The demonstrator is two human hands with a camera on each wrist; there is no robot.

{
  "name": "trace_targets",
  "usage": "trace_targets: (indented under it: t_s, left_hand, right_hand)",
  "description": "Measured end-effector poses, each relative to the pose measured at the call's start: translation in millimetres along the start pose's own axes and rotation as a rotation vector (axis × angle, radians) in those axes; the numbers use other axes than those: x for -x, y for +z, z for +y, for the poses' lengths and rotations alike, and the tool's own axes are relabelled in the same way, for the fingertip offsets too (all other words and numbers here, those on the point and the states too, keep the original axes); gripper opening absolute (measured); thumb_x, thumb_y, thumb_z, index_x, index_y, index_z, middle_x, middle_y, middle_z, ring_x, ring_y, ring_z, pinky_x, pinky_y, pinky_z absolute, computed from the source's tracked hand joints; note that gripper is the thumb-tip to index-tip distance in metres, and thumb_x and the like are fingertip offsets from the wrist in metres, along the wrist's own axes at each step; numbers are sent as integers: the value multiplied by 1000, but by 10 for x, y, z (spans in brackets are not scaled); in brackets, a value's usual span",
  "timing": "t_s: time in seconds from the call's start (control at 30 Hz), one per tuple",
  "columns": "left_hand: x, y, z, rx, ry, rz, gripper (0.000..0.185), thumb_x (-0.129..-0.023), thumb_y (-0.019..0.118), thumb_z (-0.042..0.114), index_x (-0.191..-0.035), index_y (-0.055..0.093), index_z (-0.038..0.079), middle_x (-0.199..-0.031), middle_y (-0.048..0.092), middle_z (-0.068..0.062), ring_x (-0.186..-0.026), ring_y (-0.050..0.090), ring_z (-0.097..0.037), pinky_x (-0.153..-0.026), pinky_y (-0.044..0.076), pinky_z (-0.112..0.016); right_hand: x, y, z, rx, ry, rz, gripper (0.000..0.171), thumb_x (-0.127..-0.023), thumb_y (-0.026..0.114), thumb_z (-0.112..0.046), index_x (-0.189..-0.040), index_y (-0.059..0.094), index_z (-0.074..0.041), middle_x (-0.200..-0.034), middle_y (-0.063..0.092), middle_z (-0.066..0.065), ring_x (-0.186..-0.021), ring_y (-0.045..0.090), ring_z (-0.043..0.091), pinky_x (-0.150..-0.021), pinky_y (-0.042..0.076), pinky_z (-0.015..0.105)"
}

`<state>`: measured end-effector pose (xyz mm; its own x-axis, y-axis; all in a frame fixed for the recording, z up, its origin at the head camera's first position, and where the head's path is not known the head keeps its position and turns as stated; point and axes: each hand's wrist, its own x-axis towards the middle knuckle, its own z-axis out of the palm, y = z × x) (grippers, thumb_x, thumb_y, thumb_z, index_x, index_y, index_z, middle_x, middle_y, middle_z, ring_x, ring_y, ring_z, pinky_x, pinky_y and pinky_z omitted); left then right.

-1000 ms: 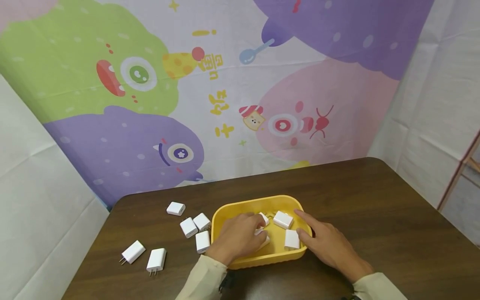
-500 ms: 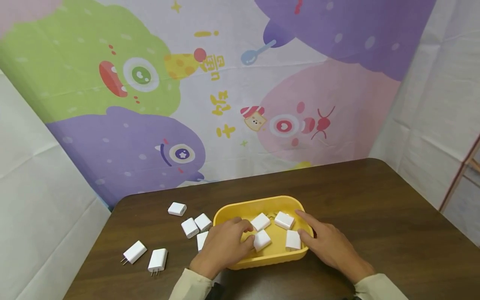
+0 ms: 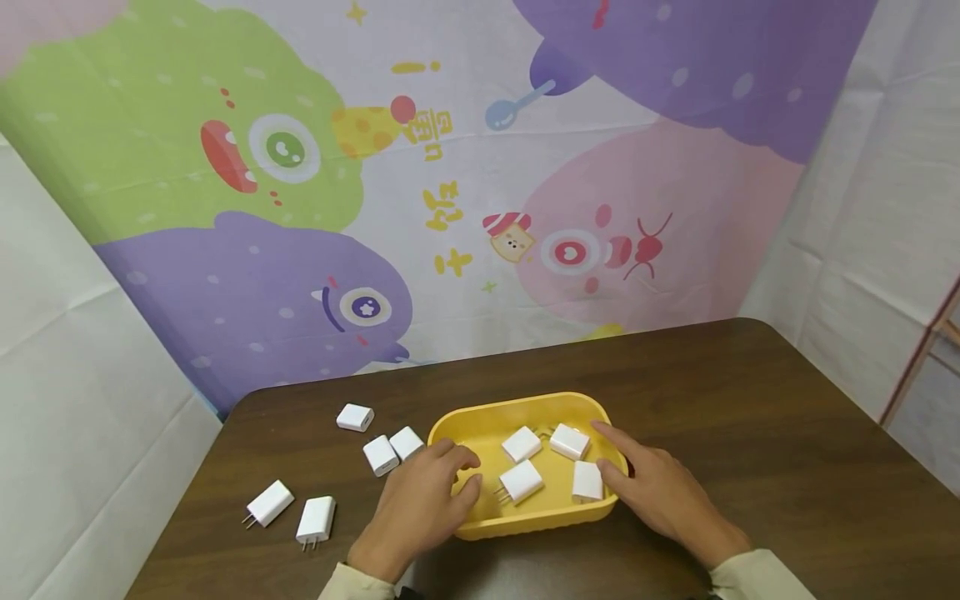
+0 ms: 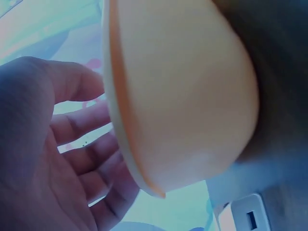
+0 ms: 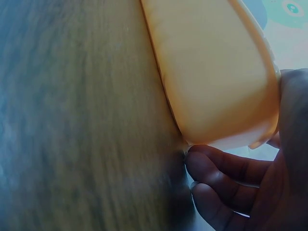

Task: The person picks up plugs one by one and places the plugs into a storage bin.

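yellow tub (image 3: 525, 527) on the brown surface (image 3: 750, 433) has four white chargers (image 3: 521, 481) in it. five chargers (image 3: 315, 519) lie outside, one maybe hidden. left hand (image 3: 420, 508) is loose and holds nothing; right hand (image 3: 660, 492) rests flat on the rim.

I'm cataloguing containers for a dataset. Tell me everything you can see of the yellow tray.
The tray is a shallow yellow rectangular tub with rounded corners and a rolled rim, apparently plastic. It sits upright on the dark wooden table, near its front edge. Four white chargers lie loose inside. The left hand rests at its left rim, and the right hand touches its right side.
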<state>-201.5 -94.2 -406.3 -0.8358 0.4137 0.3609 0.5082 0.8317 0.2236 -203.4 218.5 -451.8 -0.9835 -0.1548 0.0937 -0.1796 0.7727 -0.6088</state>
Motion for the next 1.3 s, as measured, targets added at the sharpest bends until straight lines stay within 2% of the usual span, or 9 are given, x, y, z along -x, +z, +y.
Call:
trace_targets:
  t_s: [0.33, 0.5, 0.63, 0.77, 1.0, 1.13, 1.3]
  left_hand:
    - [118, 54, -77, 4, 65, 214, 13, -80, 77, 21, -91, 72, 18, -84, 59, 9, -71, 50, -5, -57, 43, -24]
    - [170, 34, -151, 7, 60, 275, 14, -78, 79, 18, -89, 71, 17, -82, 56, 9, -69, 48, -5, -57, 44, -24]
    - [225, 17, -205, 1, 57, 282, 13, -77, 79, 16, -88, 71, 17, -81, 56, 8, -69, 46, -4, -58, 44, -25]
    - [283, 7, -249, 31, 39, 267, 17, -78, 79, 13, -93, 71, 15, -83, 56, 7, -71, 50, -5, -59, 46, -24]
    - [368, 6, -353, 45, -41, 234, 26, -81, 78, 16, -106, 71, 13, -88, 55, 7, -68, 54, -3, -54, 44, -21]
    - [424, -44, -439, 24, -100, 241, 23, -81, 79, 15, -103, 72, 13, -84, 54, 7, -66, 53, -4, -51, 40, -22]
    - [482, -94, -515, -15, -176, 215, 17, -81, 77, 15, -97, 72, 16, -84, 59, 7, -68, 61, -3, -53, 45, -28]
  right_hand:
    - [-8, 8, -1, -4, 19, -17, 53, -101, 55, -42, -151, 45, -29, -142, 56, 10, -121, 58, 34, -93, 46, 59]
    - [-14, 3, -12, 1, 26, -28, 53, -101, 55, -41, -152, 45, -28, -142, 57, 11, -119, 59, 33, -92, 46, 59]
    - [-18, 10, -7, 3, 30, -30, 54, -101, 55, -42, -152, 44, -29, -142, 56, 11, -119, 59, 32, -92, 46, 58]
    - [-21, 7, -1, 7, 25, -31, 54, -101, 55, -43, -152, 44, -29, -143, 55, 11, -121, 58, 35, -93, 46, 60]
    - [-28, 0, -6, 3, 29, -30, 54, -101, 55, -42, -152, 44, -28, -144, 55, 11, -122, 58, 36, -94, 45, 60]
    - [-27, 0, -15, -3, 27, -31, 54, -101, 55, -42, -152, 44, -28, -144, 55, 10, -122, 57, 35, -94, 45, 60]
    - [-10, -2, -18, -5, 14, -21, 54, -101, 55, -41, -152, 45, -28, -144, 55, 10, -121, 58, 33, -94, 46, 59]
